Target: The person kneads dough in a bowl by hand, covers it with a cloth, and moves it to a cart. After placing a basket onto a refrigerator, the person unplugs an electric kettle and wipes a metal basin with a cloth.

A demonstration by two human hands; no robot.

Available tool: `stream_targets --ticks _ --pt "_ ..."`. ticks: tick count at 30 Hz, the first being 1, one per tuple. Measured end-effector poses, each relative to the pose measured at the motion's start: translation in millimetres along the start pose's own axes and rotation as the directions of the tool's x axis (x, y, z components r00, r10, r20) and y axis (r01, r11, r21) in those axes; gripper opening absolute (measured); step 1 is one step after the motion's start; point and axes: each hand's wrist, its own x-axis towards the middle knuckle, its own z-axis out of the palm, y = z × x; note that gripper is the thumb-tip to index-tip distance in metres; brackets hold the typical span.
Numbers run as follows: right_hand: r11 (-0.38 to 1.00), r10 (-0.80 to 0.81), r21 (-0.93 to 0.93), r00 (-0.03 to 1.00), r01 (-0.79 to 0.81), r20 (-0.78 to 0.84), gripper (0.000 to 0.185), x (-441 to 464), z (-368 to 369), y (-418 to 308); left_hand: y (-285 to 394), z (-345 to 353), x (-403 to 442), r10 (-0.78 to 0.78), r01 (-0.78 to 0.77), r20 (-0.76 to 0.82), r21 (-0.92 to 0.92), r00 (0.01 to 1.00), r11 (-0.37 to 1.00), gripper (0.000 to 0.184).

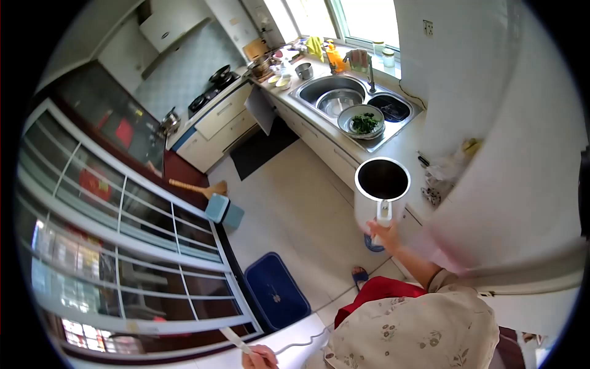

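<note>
My right hand (384, 235) is closed around the handle of a large white jug (362, 209). The jug has a wide round mouth and a dark inside, and its wall is smeared by motion or glare. It is held in front of the counter, over the floor. At the bottom edge my left hand (260, 357) is partly cut off by the frame. Its fingers are curled at the end of a flat white strip (235, 339), whose kind I cannot make out. A grey cord (301, 345) runs beside that hand.
A colander of leafy greens (365, 123) rests over the double sink (301, 92). Plastic bags (448, 169) lie on the counter by the wall. On the floor are a blue tray (276, 292), a small bin (225, 211) and a broom (212, 189). A gridded sliding door (150, 246) stands at left.
</note>
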Motion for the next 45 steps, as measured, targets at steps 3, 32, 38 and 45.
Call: stream_targets --ticks 3,32,38,45 --pt "0.959 -0.065 -0.285 0.981 0.010 -0.185 0.035 69 4 -1 -5 20 56 -0.054 0.043 0.136 0.083 0.989 0.996 0.032" --pt "0.588 -0.425 -0.773 0.722 -0.238 -0.546 0.068 26 21 52 -125 230 361 -0.138 0.320 0.943 0.237 -0.303 0.917 0.025" --pt "0.736 0.301 -0.479 0.865 -0.478 -0.400 0.066 -156 79 99 -96 261 247 -0.081 0.253 0.677 0.379 -0.731 0.890 0.028" --pt "1.000 0.016 -0.009 0.900 -0.023 -0.435 0.046 -264 97 88 -30 246 38 0.004 0.290 0.427 0.609 -0.904 0.738 0.026"
